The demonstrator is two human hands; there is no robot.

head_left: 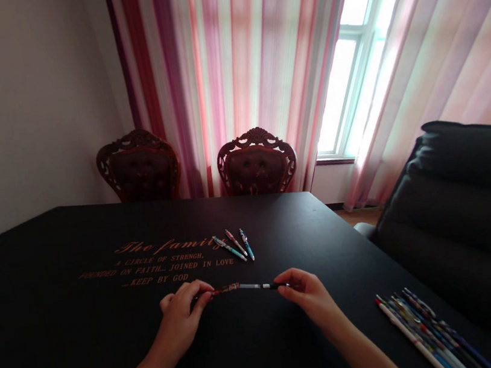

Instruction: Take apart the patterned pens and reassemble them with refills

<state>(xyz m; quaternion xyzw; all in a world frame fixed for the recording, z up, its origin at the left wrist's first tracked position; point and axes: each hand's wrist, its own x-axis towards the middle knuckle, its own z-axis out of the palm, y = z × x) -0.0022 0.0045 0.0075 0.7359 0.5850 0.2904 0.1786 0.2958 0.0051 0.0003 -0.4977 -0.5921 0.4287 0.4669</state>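
Observation:
A pen [249,286] stretches level between my hands over the black table [115,360]. Its left part is dark red and patterned, while the right part is pale with a black end. Whether these parts are joined or pulled apart, I cannot tell. My left hand [184,307] pinches the patterned end between thumb and fingers. On the other side, my right hand [305,291] pinches the black end, and the fingertips cover its tip. Just beyond my hands lie three pens: a teal and white pen [231,249], a pink and white pen [236,242] and a blue-teal pen [247,245].
Several pens [424,329] lie side by side at the right front of the table. Gold lettering [160,261] marks the tabletop. Two carved chairs [257,163] stand behind the far edge. A dark padded seat [468,207] is close to the table's right side.

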